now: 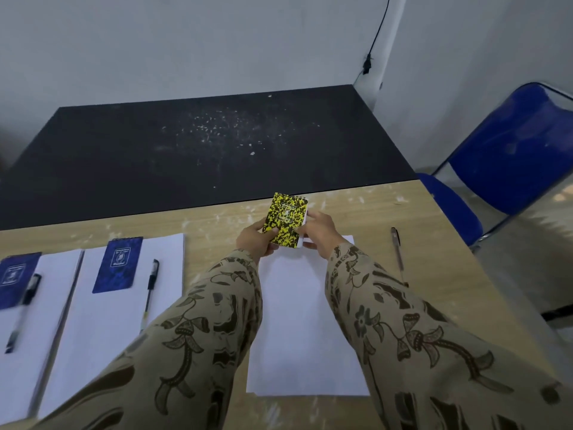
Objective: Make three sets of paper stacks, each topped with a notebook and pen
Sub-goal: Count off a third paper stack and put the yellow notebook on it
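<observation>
Your left hand [259, 240] and right hand [321, 234] both grip the yellow notebook [285, 219], held above the far edge of the bare third paper stack [297, 321]; a pen [398, 256] lies on the tabletop [440, 274] just right.

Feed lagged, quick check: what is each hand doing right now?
Left hand: holding the yellow notebook by its left edge.
Right hand: holding the same notebook by its right edge.

On the desk [217, 225], left stack [52, 290] holds left notebook [15, 279] and left pen [23, 311]; middle stack [108, 321] holds middle notebook [117, 265] and middle pen [150, 290]. Right pen [398, 252] lies right of right stack [294, 321].
</observation>
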